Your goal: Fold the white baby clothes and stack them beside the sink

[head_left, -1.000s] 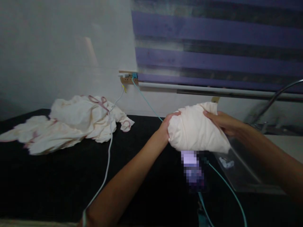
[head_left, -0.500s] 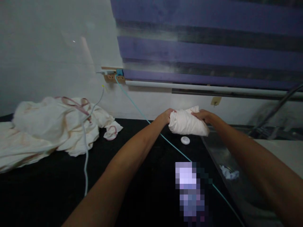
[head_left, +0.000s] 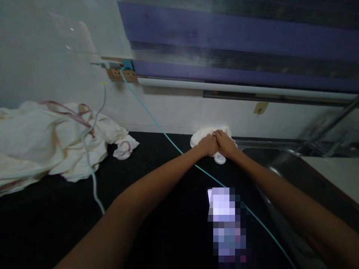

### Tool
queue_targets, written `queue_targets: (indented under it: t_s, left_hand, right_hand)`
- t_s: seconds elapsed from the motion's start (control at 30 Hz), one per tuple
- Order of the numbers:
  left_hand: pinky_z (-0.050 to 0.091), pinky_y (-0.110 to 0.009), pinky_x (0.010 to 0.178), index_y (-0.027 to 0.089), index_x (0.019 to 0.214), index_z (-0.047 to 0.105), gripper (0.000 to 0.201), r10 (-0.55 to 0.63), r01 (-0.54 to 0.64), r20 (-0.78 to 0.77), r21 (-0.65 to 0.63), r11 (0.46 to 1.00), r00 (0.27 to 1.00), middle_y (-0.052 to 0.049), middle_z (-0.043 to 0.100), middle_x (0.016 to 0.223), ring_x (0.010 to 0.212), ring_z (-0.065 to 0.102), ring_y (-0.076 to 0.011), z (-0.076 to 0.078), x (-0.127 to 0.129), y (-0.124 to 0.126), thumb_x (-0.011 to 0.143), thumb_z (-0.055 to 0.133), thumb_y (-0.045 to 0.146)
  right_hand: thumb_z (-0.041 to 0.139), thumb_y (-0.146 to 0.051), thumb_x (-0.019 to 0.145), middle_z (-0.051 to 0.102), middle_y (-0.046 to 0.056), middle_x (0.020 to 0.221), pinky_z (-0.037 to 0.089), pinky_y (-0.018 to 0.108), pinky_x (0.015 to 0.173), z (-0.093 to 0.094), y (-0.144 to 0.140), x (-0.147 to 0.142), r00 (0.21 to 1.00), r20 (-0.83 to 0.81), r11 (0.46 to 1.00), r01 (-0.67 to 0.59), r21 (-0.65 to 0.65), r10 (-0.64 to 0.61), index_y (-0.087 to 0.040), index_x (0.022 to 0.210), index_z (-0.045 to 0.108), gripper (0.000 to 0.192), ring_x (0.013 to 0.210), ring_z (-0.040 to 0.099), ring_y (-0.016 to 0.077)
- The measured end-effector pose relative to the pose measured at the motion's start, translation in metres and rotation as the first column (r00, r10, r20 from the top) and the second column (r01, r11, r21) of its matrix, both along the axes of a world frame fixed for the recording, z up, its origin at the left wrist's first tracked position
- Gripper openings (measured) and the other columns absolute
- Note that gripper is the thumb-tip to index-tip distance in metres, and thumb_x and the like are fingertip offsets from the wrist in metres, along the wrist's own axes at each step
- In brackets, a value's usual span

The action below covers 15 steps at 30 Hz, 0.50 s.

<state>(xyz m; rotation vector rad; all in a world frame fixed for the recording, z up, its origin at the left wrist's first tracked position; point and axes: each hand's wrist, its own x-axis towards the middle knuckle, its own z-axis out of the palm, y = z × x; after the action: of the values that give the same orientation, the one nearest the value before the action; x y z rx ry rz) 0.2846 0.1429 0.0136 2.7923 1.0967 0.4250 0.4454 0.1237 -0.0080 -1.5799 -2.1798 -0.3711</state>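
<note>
A folded white cloth (head_left: pixel 198 137) lies on the black countertop (head_left: pixel 162 175), close against the wall. My left hand (head_left: pixel 208 145) is on top of it with the fingers curled into the fabric. Touching the left hand, my right hand (head_left: pixel 225 144) grips the cloth from the other side, its fingers bent too. Both hands cover the cloth's middle, so the fingertips are partly hidden. Just in front of the hands is a small round white disc (head_left: pixel 220 159).
Crumpled cream fabric with pink straps (head_left: pixel 70 142) heaps at left, a grey cable (head_left: pixel 94 183) across it. A teal cable (head_left: pixel 157 121) runs from the wall socket (head_left: pixel 119 73) over the counter. A metal sink (head_left: pixel 266 157) is at right. Nearer lies a bright, blurred-out object (head_left: pixel 223 205).
The cloth has come down onto the counter and moved slightly left. My hands, earlier apart at its two ends, have come together on top of it. The view has shifted a little.
</note>
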Motion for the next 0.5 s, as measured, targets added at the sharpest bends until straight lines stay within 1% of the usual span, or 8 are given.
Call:
queue_targets:
  t_s: [0.03,0.1,0.13,0.2,0.3,0.4,0.43,0.5]
  left_hand:
    - [0.029,-0.045,0.131,0.008,0.157,0.046,0.061,0.013,-0.013,-0.028,-0.009,1.000,1.000,-0.019,0.042,0.167,0.157,0.037,-0.0305,-0.005,-0.002,-0.001,0.106,0.031,0.037]
    - [0.024,-0.051,0.133,0.003,0.162,0.037,0.071,0.057,-0.059,-0.072,-0.027,0.998,0.996,-0.021,0.029,0.174,0.163,0.024,-0.0358,-0.013,-0.011,0.000,0.106,0.025,0.045]
    - [0.022,-0.053,0.133,0.001,0.164,0.032,0.076,0.077,-0.080,-0.090,-0.030,0.996,0.993,-0.022,0.024,0.175,0.164,0.019,-0.0368,-0.016,-0.017,0.000,0.106,0.022,0.049]
    - [0.021,-0.052,0.134,-0.002,0.165,0.027,0.081,0.105,-0.110,-0.121,-0.034,0.993,0.987,-0.023,0.020,0.176,0.165,0.017,-0.0366,-0.017,-0.029,-0.001,0.106,0.019,0.053]
    - [0.026,-0.052,0.132,-0.002,0.164,0.030,0.083,0.138,-0.145,-0.153,-0.033,0.989,0.979,-0.024,0.025,0.174,0.163,0.023,-0.0386,-0.011,-0.039,-0.007,0.105,0.021,0.055]
    - [0.029,-0.059,0.129,0.001,0.158,0.042,0.075,0.165,-0.168,-0.151,-0.005,0.986,0.975,-0.025,0.037,0.169,0.158,0.031,-0.0430,0.001,-0.038,-0.012,0.104,0.029,0.051]
    - [0.028,-0.058,0.129,0.001,0.156,0.045,0.070,0.165,-0.165,-0.140,0.012,0.986,0.976,-0.025,0.039,0.167,0.158,0.031,-0.0422,0.005,-0.035,-0.013,0.104,0.032,0.046]
    - [0.021,-0.052,0.133,0.004,0.159,0.041,0.065,0.137,-0.133,-0.113,0.040,0.990,0.984,-0.022,0.034,0.171,0.163,0.022,-0.0360,0.011,-0.027,-0.011,0.102,0.034,0.035]
  right_hand:
    - [0.042,-0.020,0.101,0.060,0.020,0.146,0.047,0.045,0.118,-0.009,0.001,0.004,0.999,0.006,0.999,-0.033,-0.014,0.033,-0.012,0.144,0.055,0.046,0.138,0.056,0.0286]
    - [0.038,-0.027,0.105,0.061,0.020,0.147,0.043,0.050,0.122,-0.023,0.004,0.015,0.999,0.007,0.999,-0.037,-0.026,0.037,-0.012,0.143,0.059,0.046,0.142,0.054,0.0298]
    - [0.037,-0.031,0.106,0.059,0.020,0.150,0.041,0.052,0.124,-0.029,0.005,0.020,1.000,0.004,0.999,-0.026,-0.023,0.027,-0.012,0.144,0.059,0.048,0.145,0.052,0.0312]
    - [0.037,-0.038,0.107,0.054,0.021,0.157,0.038,0.055,0.126,-0.036,0.007,0.028,1.000,0.000,1.000,-0.014,-0.020,0.014,-0.010,0.147,0.058,0.053,0.150,0.047,0.0337]
    - [0.037,-0.043,0.108,0.048,0.023,0.163,0.033,0.055,0.129,-0.039,0.009,0.033,1.000,0.008,0.999,-0.006,-0.044,0.006,-0.008,0.151,0.055,0.058,0.155,0.040,0.0346]
    - [0.037,-0.045,0.108,0.041,0.022,0.167,0.031,0.057,0.129,-0.039,0.008,0.032,0.999,0.031,0.994,0.018,-0.107,-0.015,-0.009,0.155,0.051,0.061,0.159,0.034,0.0351]
    - [0.037,-0.046,0.108,0.039,0.022,0.168,0.031,0.058,0.129,-0.038,0.007,0.032,0.999,0.037,0.991,0.030,-0.127,-0.025,-0.009,0.157,0.050,0.062,0.160,0.032,0.0354]
    - [0.037,-0.046,0.109,0.037,0.022,0.169,0.031,0.058,0.129,-0.036,0.005,0.031,0.998,0.045,0.987,0.049,-0.154,-0.042,-0.009,0.159,0.047,0.063,0.160,0.031,0.0362]
